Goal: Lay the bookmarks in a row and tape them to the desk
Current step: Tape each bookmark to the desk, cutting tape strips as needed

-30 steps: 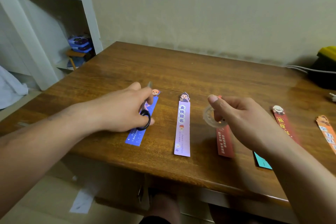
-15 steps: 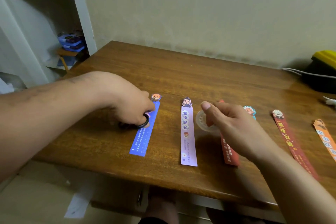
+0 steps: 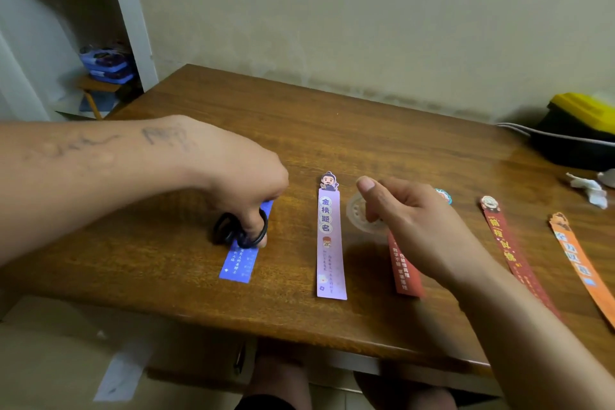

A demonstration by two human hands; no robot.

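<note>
Indoors, wooden desk (image 3: 332,130) against beige wall (image 3: 332,10)

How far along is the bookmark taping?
Done: the bookmarks lie in a row on the desk, from the blue bookmark to the orange bookmark. In hand: the left hand grips scissors at the blue one, the right hand pinches the tape roll. Left: I see no tape on any bookmark, so the taping seems mostly ahead.
</note>
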